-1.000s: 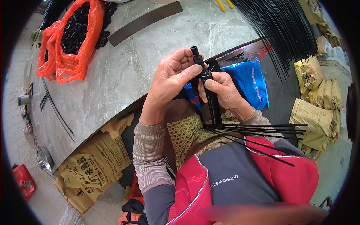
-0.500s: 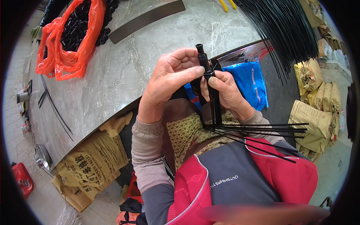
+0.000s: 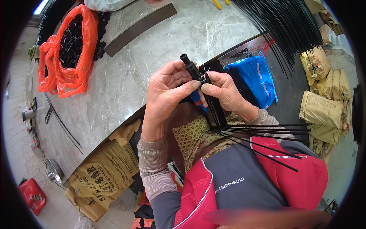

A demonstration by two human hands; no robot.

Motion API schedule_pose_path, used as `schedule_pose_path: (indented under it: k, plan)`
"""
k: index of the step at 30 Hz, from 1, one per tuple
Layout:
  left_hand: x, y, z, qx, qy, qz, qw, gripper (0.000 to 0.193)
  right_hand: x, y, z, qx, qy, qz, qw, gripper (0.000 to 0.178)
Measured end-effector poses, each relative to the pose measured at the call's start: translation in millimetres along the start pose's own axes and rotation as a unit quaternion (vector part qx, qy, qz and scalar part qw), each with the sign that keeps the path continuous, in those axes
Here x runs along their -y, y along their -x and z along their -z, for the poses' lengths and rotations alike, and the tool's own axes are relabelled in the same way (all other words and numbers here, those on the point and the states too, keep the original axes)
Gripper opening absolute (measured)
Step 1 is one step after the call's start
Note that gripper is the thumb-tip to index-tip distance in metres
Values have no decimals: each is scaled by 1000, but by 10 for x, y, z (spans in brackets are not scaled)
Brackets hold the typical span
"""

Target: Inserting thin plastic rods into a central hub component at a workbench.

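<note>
A black ribbed plastic tube fitting stands tilted above my lap, its open end pointing up and left. My left hand pinches its collar between thumb and forefinger, the other fingers curled behind. From the right, my right hand closes on the same collar, thumb beside the left thumb. A thin pale strand, perhaps wire, pokes up between the hands. Below the fitting runs a black shaft, and at its lower end several thin black rods fan out to the right across my jacket.
On the grey stone table lie a dark curved bar and an orange plastic bag of black pieces. A blue bag is right of my hands. Long black strands hang at the far right, near brown sacks.
Both hands and the fitting sit slightly lower and further left in view, and the fitting leans more to the left. The pale strand shows more plainly. Both hands keep their hold.
</note>
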State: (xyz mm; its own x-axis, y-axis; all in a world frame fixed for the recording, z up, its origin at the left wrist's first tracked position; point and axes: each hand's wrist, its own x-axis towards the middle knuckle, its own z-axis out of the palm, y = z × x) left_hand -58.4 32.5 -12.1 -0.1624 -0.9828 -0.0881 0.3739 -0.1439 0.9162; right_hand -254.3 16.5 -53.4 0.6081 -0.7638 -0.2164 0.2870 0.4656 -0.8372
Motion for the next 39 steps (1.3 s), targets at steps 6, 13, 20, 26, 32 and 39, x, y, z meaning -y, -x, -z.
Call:
schedule_pose_path:
  k: [6,13,20,26,32,39]
  plan:
    - [-22,50,20,-5,-11,21,1000,31,36,4,-46,-18,-1,-17,1000,16]
    - [-59,105,-22,13,-55,7,998,29,46,48,-42,0,14,-7,1000,13]
    - [-109,196,10,20,-40,26,999,31,42,67,-150,2,-4,-18,1000,15]
    - [-68,283,-33,-32,-10,20,999,34,87,83,-192,38,-6,-4,999,15]
    - [-102,403,-22,-51,-1,26,998,33,63,106,-194,96,-10,-1,995,17]
    - [-129,478,-42,-57,-28,8,998,35,194,200,-188,129,-12,-40,991,21]
